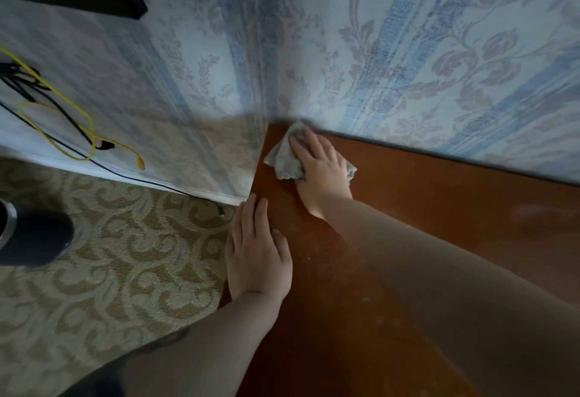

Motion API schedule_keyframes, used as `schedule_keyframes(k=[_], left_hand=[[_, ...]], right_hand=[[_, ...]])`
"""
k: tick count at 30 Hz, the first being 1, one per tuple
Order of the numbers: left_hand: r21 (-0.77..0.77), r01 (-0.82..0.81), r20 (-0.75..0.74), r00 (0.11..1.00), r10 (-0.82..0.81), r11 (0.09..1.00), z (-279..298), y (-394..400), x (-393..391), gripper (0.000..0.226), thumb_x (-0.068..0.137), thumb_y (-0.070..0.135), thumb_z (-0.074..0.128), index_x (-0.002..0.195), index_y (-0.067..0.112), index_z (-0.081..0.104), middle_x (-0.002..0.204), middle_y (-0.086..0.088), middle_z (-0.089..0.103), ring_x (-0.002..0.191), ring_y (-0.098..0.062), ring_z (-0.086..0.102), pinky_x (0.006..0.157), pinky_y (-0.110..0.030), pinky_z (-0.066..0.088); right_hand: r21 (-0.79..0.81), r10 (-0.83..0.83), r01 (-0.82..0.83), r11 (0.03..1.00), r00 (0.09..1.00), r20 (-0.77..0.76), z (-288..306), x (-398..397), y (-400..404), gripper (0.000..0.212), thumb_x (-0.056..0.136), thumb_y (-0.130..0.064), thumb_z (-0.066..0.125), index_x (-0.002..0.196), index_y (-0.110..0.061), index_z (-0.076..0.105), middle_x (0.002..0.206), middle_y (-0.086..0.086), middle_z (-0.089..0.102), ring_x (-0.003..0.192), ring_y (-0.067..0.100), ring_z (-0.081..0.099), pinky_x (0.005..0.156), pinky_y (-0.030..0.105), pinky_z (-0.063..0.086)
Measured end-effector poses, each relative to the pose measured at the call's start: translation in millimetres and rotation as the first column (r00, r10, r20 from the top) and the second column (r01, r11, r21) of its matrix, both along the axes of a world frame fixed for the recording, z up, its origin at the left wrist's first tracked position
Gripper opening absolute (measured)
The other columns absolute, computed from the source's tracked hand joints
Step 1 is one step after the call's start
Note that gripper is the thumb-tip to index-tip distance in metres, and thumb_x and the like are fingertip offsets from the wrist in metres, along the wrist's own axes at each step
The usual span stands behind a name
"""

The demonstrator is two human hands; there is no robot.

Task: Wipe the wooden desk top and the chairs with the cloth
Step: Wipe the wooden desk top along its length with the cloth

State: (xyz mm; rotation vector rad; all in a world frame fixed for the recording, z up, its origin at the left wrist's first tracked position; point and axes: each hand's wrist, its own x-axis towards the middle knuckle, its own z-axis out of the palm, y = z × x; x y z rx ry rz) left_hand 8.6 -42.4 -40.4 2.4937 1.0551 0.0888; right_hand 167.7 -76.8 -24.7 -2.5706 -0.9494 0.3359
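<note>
The right hand (320, 161) presses the grey cloth (284, 158) flat, fingers straight, into the far left corner of the wooden table (439, 208), touching the wallpapered wall (314, 51). The left hand (255, 249) rests open, fingers straight, on the table's left edge, with bare tabletop stretching right.

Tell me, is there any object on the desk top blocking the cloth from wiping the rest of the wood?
Nothing visible does. The right hand presses the cloth in the far corner of the desk top. Only the left hand rests at its left edge.
</note>
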Motion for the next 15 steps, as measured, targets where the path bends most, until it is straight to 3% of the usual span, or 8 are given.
schedule_keyframes(k=[2, 4, 6, 7, 9, 12, 13, 15], left_hand=[[-0.067, 0.014, 0.037, 0.999, -0.012, 0.998, 2.2, 3.3, -2.5, 0.054, 0.094, 0.025, 0.045, 0.146, 0.021, 0.033, 0.157, 0.008, 0.023, 0.145, -0.012, 0.017, 0.114, -0.040, 0.030], [-0.184, 0.057, 0.162, 0.986, -0.027, 0.981, 3.5, 8.5, -19.3, 0.053, 0.095, 0.018, 0.049, 0.146, 0.021, 0.036, 0.155, 0.010, 0.025, 0.144, -0.010, 0.020, 0.114, -0.041, 0.031], [-0.305, 0.027, 0.234, 0.971, 0.048, 0.952, 5.6, 9.7, -42.2, 0.052, 0.097, 0.016, 0.046, 0.147, 0.026, 0.034, 0.153, 0.015, 0.026, 0.141, -0.006, 0.025, 0.113, -0.038, 0.033], [-0.323, -0.015, 0.206, 0.975, 0.086, 0.946, 4.9, 7.5, -53.3, 0.052, 0.098, 0.018, 0.044, 0.147, 0.029, 0.032, 0.153, 0.016, 0.028, 0.139, -0.006, 0.029, 0.110, -0.038, 0.037], [-0.284, -0.095, 0.144, 0.979, 0.141, 0.954, 4.6, -0.4, -65.1, 0.051, 0.099, 0.026, 0.041, 0.148, 0.035, 0.028, 0.151, 0.014, 0.033, 0.132, -0.009, 0.042, 0.098, -0.034, 0.046], [-0.182, -0.163, 0.093, 0.979, 0.182, 0.970, 7.7, -5.9, -58.1, 0.049, 0.099, 0.030, 0.037, 0.147, 0.036, 0.029, 0.148, 0.011, 0.040, 0.121, -0.013, 0.052, 0.085, -0.029, 0.045], [-0.174, -0.182, 0.073, 0.978, 0.197, 0.968, 8.1, -5.9, -56.4, 0.047, 0.099, 0.030, 0.036, 0.146, 0.035, 0.030, 0.146, 0.009, 0.042, 0.118, -0.014, 0.054, 0.082, -0.030, 0.045], [-0.181, -0.200, 0.038, 0.977, 0.210, 0.963, 10.3, -6.2, -56.0, 0.044, 0.098, 0.031, 0.035, 0.142, 0.033, 0.035, 0.141, 0.007, 0.046, 0.109, -0.015, 0.056, 0.074, -0.029, 0.042]], right_hand=[[-0.050, 0.195, -0.197, 0.979, 0.980, -0.033, 3.7, -17.8, -7.3, 0.069, 0.094, -0.021, 0.048, 0.152, -0.036, 0.014, 0.161, -0.009, -0.003, 0.147, 0.017, -0.002, 0.118, 0.042, 0.004], [-0.102, 0.432, -0.434, 0.895, 0.901, -0.040, 5.3, -25.2, -34.7, 0.076, 0.094, -0.015, 0.050, 0.152, -0.039, 0.007, 0.161, -0.013, -0.008, 0.146, 0.012, -0.007, 0.116, 0.035, -0.002], [-0.113, 0.513, -0.519, 0.847, 0.855, -0.081, 7.7, -12.9, -62.4, 0.079, 0.092, -0.009, 0.051, 0.151, -0.042, 0.010, 0.160, -0.017, -0.006, 0.146, 0.007, -0.006, 0.116, 0.032, -0.003], [-0.101, 0.467, -0.481, 0.871, 0.874, -0.138, 9.0, -5.4, -70.1, 0.076, 0.093, -0.009, 0.051, 0.150, -0.043, 0.015, 0.160, -0.018, -0.001, 0.146, 0.006, -0.002, 0.118, 0.032, -0.001], [0.004, 0.245, -0.248, 0.969, 0.954, -0.174, 5.0, 0.2, -67.9, 0.066, 0.095, -0.015, 0.053, 0.148, -0.041, 0.025, 0.160, -0.017, 0.008, 0.146, 0.007, 0.005, 0.120, 0.036, 0.005], [-0.010, -0.039, 0.039, 0.999, 0.999, -0.023, -1.1, -37.4, -35.7, 0.063, 0.097, -0.023, 0.050, 0.152, -0.034, 0.021, 0.161, -0.011, 0.003, 0.148, 0.011, 0.001, 0.120, 0.034, -0.002], [-0.019, -0.036, 0.036, 0.999, 0.999, -0.002, -2.0, -54.3, -28.7, 0.065, 0.096, -0.024, 0.049, 0.153, -0.033, 0.019, 0.161, -0.010, 0.000, 0.148, 0.012, -0.002, 0.119, 0.032, -0.005], [-0.057, 0.201, -0.202, 0.978, 0.979, -0.024, 1.6, -79.8, -28.9, 0.071, 0.094, -0.020, 0.049, 0.153, -0.034, 0.014, 0.161, -0.010, -0.006, 0.147, 0.012, -0.008, 0.116, 0.030, -0.010]])
